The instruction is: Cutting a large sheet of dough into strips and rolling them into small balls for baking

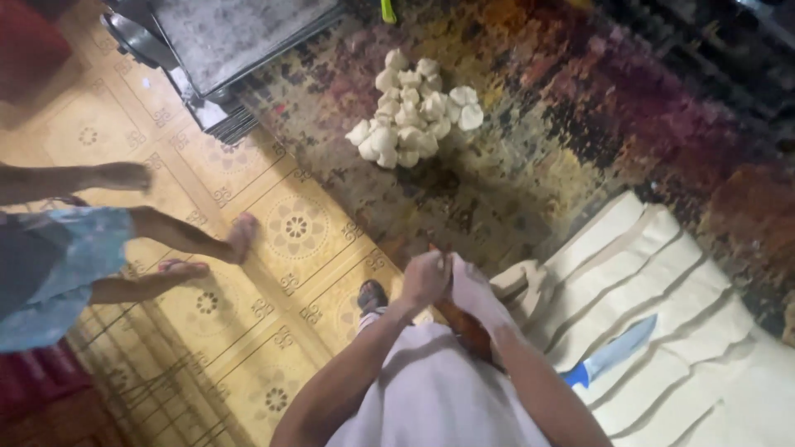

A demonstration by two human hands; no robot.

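Nearest the lens: pale apron (pixel 431 397) over the torso, both forearms converging above it. Left hand (pixel 424 277) closed, fingers curled around one end of a pale dough piece (pixel 474 291); right hand mostly hidden beneath that piece, finger state not discernible. Dough piece held between both hands, above the worktop (pixel 530 149) edge, long axis running down and right from the left fist. Cut dough strips (pixel 662 331) laid in parallel rows just right of the hands, blue-handled knife (pixel 613 354) resting across them, blade pointing up-right. Heap of dough balls (pixel 414 108) well apart, straight ahead. No containers holding anything visible; flat trays (pixel 224 37) stacked at far left. Another person's legs (pixel 166 248) on tiled floor (pixel 290 232).
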